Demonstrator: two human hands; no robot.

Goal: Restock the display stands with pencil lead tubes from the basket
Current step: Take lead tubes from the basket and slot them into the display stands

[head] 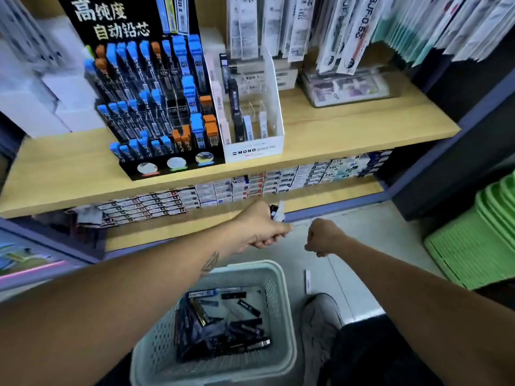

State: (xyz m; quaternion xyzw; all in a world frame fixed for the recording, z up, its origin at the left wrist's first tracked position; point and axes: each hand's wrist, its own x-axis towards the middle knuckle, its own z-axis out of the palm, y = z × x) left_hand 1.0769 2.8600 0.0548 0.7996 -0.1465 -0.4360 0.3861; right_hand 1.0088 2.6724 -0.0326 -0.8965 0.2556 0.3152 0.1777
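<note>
A pale perforated basket [281,307] sits on the floor below me, with several dark lead tubes [237,327] loose in it. My left hand [262,227] is raised in front of the lower shelf, shut on a few lead tubes [277,211], black and white, that stick up from the fist. My right hand [324,236] hovers beside it, fingers closed; nothing shows in it. On the wooden shelf stands a black tiered display stand [156,107] full of blue- and orange-capped tubes. Right of it is a white MONO display stand [255,150] with a few tubes in its slots.
A single white tube [308,281] lies on the floor near my shoe [320,321]. Stacked green trays [479,246] stand at the right. The lower shelf holds rows of small boxes [223,190]. Hanging refill packs [348,32] crowd the upper right.
</note>
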